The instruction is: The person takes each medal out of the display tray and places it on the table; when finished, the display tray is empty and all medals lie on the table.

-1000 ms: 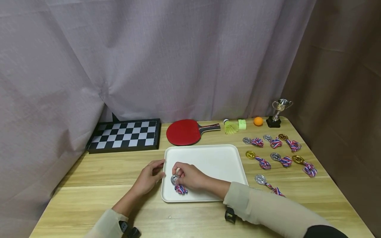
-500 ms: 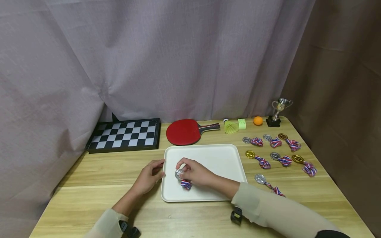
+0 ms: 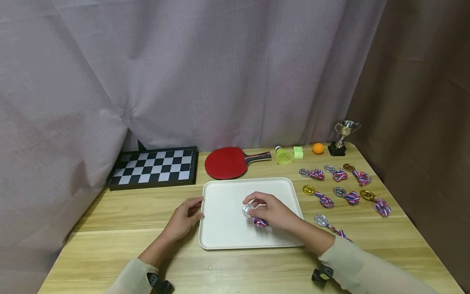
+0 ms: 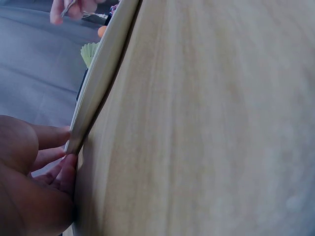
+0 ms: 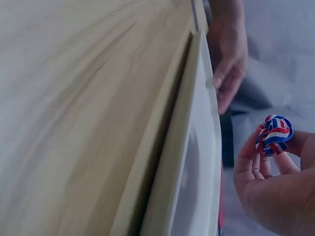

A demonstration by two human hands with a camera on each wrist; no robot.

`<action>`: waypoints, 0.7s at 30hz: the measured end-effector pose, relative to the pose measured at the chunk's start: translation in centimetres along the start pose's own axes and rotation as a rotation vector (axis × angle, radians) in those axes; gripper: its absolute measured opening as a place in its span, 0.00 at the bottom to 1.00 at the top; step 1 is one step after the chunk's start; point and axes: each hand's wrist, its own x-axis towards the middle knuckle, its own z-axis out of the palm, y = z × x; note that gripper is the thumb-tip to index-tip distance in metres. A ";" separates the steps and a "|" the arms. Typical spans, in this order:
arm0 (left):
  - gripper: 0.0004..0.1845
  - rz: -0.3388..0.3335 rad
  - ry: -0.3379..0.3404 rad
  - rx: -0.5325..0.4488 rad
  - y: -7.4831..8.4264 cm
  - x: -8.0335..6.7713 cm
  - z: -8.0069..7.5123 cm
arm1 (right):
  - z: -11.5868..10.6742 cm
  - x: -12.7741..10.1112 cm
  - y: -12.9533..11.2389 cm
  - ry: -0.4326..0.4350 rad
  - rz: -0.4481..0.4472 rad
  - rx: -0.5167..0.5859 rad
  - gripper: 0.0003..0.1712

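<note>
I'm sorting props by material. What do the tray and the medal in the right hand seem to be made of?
Tray: probably matte plastic, uniformly off-white with a rounded, moulded rim. Medal held by the right hand: a shiny silver disc, metal or metallised plastic, unclear which; its bunched red, white and blue ribbon looks like woven fabric.

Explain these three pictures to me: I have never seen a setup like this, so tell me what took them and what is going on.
No machine here: a person wears three cameras. The wide picture comes from the head; the two close, tilted ones come from each wrist. On the wooden table lies a white tray. The left hand rests against the tray's edge. The right hand holds a silver medal with a striped ribbon above the tray. Also on the table: more medals, a chessboard, a red paddle, a shuttlecock, an orange ball, a small trophy.
</note>
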 end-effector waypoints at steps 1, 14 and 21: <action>0.26 0.000 0.002 0.002 0.0 0.0 0.0 | -0.6 -0.5 0.1 0.007 0.002 0.002 0.19; 0.26 -0.013 0.010 -0.004 -0.1 0.1 0.1 | -8.7 -8.0 2.6 0.245 0.066 -0.045 0.25; 0.26 -0.016 0.005 -0.001 -0.1 0.1 0.0 | -13.2 -12.2 5.1 0.366 0.110 -0.166 0.24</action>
